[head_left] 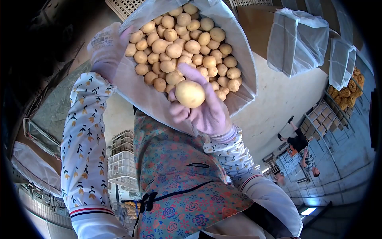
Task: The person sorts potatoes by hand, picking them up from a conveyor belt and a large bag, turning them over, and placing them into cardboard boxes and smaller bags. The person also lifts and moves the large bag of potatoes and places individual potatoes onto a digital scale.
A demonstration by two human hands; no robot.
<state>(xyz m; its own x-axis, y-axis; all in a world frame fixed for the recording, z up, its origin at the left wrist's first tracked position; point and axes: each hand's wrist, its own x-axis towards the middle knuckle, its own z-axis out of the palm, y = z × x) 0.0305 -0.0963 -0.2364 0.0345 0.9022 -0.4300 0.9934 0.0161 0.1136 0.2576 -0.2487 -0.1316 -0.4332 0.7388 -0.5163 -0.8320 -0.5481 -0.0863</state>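
Observation:
A white mesh-like bag (245,65) stands open in front of me, filled with many round pale potatoes (174,50). My left hand (104,51), in a whitish glove, grips the bag's left edge, with the thumb side against the cloth and some fingers hidden. Over the near side of the bag, my right hand (211,113) is in a pinkish glove and turned palm up. Its fingers curl around one larger smooth potato (190,94), held just above the others.
White bags (296,42) hang at the upper right. Stacked plastic crates (121,161) stand below left. A person (300,143) is farther off at the right, near stacked boxes (320,119) and filled yellow-orange sacks (346,93). A perforated crate (119,8) lies beyond the bag.

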